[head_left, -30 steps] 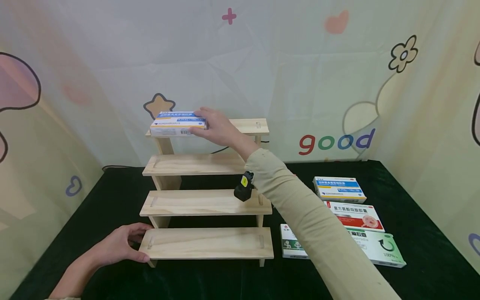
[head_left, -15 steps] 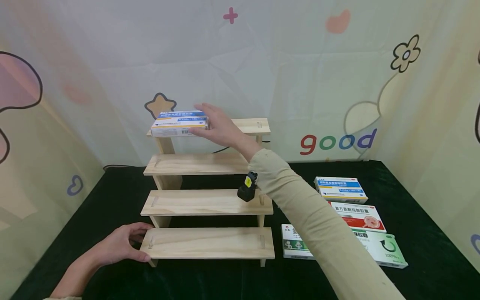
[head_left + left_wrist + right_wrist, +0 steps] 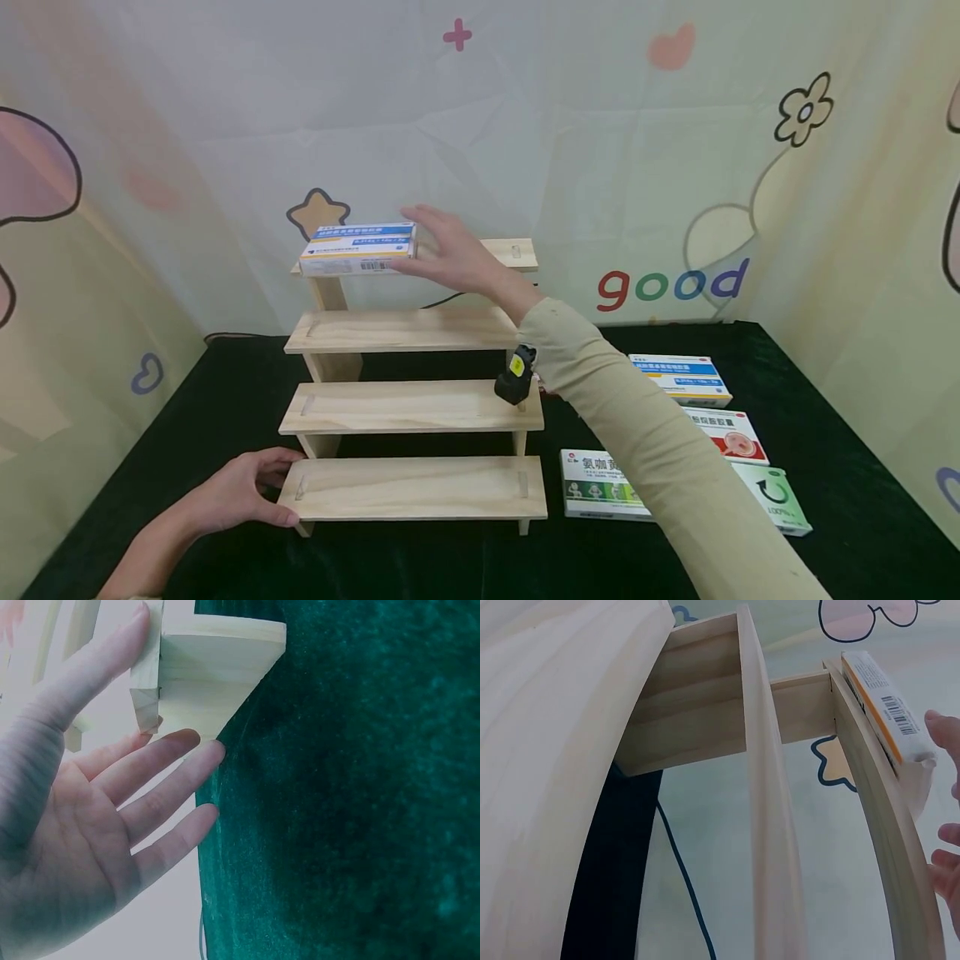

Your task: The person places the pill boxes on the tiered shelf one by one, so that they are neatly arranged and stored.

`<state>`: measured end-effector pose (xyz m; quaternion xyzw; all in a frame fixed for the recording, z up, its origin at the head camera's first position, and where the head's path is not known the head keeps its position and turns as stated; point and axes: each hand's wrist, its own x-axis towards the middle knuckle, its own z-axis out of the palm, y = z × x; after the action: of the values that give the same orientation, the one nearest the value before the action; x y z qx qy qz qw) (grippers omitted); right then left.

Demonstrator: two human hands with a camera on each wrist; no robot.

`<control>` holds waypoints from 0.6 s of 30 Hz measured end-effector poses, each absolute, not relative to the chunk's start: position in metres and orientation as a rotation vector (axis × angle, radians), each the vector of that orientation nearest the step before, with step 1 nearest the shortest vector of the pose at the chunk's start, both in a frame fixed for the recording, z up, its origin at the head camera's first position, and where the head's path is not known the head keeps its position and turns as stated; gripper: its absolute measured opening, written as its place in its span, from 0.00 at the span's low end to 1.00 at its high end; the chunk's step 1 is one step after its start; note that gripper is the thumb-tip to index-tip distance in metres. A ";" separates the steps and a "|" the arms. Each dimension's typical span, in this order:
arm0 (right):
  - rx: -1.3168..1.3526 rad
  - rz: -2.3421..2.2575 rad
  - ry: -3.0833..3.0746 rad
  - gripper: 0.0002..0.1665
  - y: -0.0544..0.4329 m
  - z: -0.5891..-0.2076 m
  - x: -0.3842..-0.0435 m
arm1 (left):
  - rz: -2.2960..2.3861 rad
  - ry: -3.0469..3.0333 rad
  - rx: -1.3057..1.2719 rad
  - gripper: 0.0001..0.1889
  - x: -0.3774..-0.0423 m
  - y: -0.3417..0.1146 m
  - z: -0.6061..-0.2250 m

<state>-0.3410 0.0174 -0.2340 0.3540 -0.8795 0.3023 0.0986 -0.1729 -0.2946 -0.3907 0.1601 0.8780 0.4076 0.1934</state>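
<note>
A four-tier wooden display stand (image 3: 412, 487) stands on the dark green cloth. My left hand (image 3: 236, 492) holds the left end of its lowest shelf, thumb at the front corner and index fingertip behind; in the left wrist view the other fingers (image 3: 172, 795) spread loose. On the left of the top shelf (image 3: 510, 250) lies a white, blue and orange medicine box (image 3: 358, 248). My right hand (image 3: 461, 258) is at the box's right end, thumb and fingers spread apart around that end. The right wrist view shows the box (image 3: 885, 712) flat on the shelf, fingertips just beside it.
Right of the stand lie more medicine boxes: a blue-and-white one (image 3: 682, 379), a red-and-white one (image 3: 738, 437), a green one (image 3: 780, 496) and a white-and-green one (image 3: 603, 487). My right sleeve (image 3: 660, 450) partly covers them. A printed curtain (image 3: 570, 167) hangs behind, with a thin cable (image 3: 682, 862) low down.
My right hand has loosened its hold on the box and drawn back slightly to the right; the box stays on the top shelf. My left hand has not moved.
</note>
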 end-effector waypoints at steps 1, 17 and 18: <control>1.047 0.898 -2.599 0.44 0.019 -0.234 -0.340 | 1.143 2.465 0.451 0.35 -0.173 -0.295 -0.391; 1.093 0.812 -2.558 0.40 0.066 -0.229 -0.326 | 1.168 2.450 0.457 0.35 -0.174 -0.297 -0.396; 1.099 0.801 -2.552 0.39 0.069 -0.229 -0.326 | 1.169 2.450 0.456 0.35 -0.174 -0.297 -0.396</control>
<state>-0.3258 0.0688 -0.2293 0.3772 -0.8756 0.2748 0.1245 -0.1743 -0.2967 -0.3956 0.1624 0.8734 0.4165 0.1934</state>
